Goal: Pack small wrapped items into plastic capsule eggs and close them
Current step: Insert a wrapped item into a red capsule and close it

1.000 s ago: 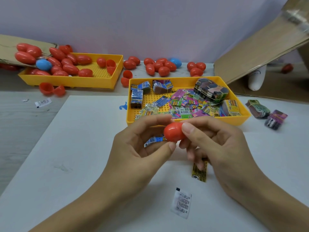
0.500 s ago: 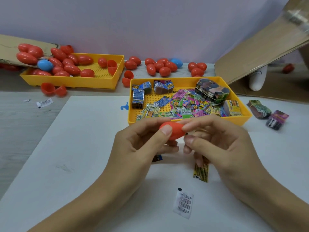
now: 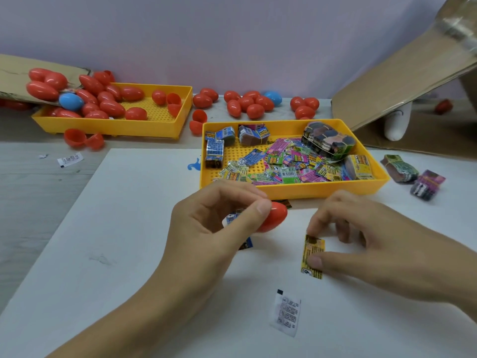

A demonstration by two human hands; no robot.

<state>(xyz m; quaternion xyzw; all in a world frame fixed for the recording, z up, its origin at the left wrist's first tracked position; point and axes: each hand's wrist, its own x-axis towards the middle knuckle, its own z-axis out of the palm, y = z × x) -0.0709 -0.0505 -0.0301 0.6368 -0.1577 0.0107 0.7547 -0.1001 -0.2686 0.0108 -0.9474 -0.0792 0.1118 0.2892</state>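
My left hand holds a red capsule egg between thumb and fingers above the white board, and a small blue-white wrapped item shows inside its curled fingers. My right hand pinches a yellow wrapped item that lies on the board, thumb on its lower end. Another wrapped item peeks out under my left hand. The near yellow tray holds several colourful wrapped items.
A second yellow tray at the back left holds several red eggs and a blue egg. Loose eggs lie along the wall. A white sachet lies near me. Item bundles and a cardboard flap stand right.
My right hand let go of the red egg and dropped to the board, pinching the yellow wrapped item. The left hand keeps the egg alone and has shifted slightly left.
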